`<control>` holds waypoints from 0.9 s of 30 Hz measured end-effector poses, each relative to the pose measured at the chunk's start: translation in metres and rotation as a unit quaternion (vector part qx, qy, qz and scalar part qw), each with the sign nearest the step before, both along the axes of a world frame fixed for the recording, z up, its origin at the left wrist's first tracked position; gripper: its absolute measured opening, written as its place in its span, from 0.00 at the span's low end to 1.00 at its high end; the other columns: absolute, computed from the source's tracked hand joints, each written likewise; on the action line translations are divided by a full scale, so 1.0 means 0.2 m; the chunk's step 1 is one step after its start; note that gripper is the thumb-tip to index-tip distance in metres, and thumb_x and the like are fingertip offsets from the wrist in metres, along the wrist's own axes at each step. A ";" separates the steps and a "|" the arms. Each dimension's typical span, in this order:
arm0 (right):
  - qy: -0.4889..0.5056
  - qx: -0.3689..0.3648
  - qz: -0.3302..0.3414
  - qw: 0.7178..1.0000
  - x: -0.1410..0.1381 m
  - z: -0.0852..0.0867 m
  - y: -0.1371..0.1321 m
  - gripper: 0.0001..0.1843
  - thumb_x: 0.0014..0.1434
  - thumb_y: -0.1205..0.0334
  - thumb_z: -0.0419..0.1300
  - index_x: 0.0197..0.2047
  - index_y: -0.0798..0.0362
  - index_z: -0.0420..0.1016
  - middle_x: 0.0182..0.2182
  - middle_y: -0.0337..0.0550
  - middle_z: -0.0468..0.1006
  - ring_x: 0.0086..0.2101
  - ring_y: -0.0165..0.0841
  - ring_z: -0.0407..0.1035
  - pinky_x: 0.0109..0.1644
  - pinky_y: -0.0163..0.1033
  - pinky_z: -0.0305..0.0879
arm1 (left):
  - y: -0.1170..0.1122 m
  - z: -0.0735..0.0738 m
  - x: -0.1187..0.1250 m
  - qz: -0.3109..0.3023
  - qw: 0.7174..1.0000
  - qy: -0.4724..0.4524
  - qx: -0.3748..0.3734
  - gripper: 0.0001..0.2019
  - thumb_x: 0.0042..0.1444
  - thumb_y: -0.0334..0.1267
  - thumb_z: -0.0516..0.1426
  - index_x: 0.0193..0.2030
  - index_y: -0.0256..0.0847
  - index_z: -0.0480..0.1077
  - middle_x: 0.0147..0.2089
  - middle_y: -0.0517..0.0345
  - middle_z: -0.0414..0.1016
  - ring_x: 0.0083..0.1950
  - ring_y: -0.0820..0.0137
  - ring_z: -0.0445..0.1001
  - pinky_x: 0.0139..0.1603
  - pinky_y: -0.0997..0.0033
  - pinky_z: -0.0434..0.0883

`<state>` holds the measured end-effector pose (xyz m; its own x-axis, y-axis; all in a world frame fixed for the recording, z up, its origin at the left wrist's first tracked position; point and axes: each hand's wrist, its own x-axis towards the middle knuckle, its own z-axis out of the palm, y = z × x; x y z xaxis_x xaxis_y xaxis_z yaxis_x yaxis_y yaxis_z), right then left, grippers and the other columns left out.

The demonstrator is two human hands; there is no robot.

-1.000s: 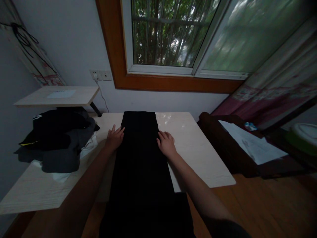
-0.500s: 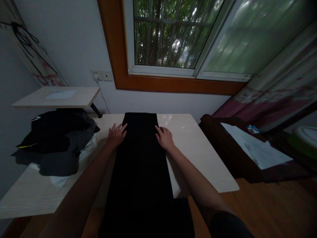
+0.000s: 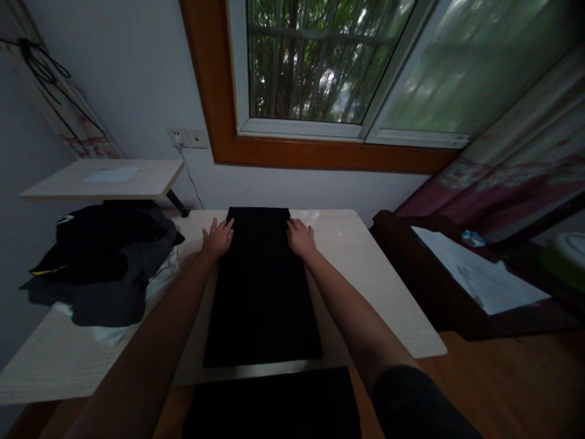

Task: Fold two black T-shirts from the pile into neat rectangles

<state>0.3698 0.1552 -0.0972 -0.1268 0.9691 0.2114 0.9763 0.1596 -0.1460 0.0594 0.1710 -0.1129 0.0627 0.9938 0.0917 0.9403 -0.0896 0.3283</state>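
Note:
A long black garment [image 3: 262,286] lies flat along the middle of a pale wooden table [image 3: 379,286], folded into a narrow strip that ends at the near table edge. My left hand [image 3: 218,239] rests flat on its far left edge, fingers stretched out. My right hand [image 3: 301,238] lies flat on the far right edge, fingers open too. Both hands press near the far end of the cloth and hold nothing.
A heap of dark and grey clothes [image 3: 105,262] lies on the table's left side under a small raised shelf [image 3: 103,178]. A dark wooden cabinet [image 3: 411,256] with a white paper [image 3: 479,277] stands at the right. Behind the table is a wall with a socket [image 3: 187,138] and a window.
Both hands have slid away from me along the garment's edges toward its far end. The cloth's near end now lies at the table edge instead of hanging over it.

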 end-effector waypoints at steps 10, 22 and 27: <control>-0.005 0.011 -0.027 1.000 0.02 -0.09 -0.13 0.26 0.73 0.55 0.47 0.71 0.43 0.63 0.71 0.45 0.61 0.69 0.47 0.52 0.71 0.59 0.48 | -0.15 -0.06 -0.03 -0.017 0.999 0.010 0.048 0.30 0.69 0.46 0.47 0.76 0.49 0.53 0.75 0.49 0.60 0.77 0.49 0.50 0.74 0.34 0.44; 0.000 0.048 0.054 0.997 0.10 -0.12 -0.64 0.25 0.72 0.57 0.51 0.70 0.47 0.66 0.70 0.52 0.62 0.69 0.49 0.54 0.71 0.58 0.52 | -0.68 -0.08 -0.13 -0.141 0.981 -0.020 0.133 0.18 0.67 0.42 0.53 0.61 0.46 0.73 0.63 0.48 0.70 0.66 0.55 0.66 0.69 0.46 0.63; 0.008 0.058 0.073 0.996 0.14 -0.12 -0.84 0.25 0.71 0.57 0.52 0.69 0.47 0.67 0.70 0.52 0.62 0.69 0.49 0.54 0.71 0.60 0.51 | -0.87 -0.03 -0.18 -0.208 0.968 -0.056 0.130 0.17 0.66 0.31 0.51 0.53 0.47 0.77 0.63 0.50 0.70 0.64 0.58 0.66 0.66 0.47 0.67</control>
<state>0.3975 -0.0126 -0.1217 -0.2606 0.9092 0.3247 0.9389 0.3170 -0.1341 0.0238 -0.0040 -0.1195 0.4270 0.8277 0.3642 0.7658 -0.5452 0.3411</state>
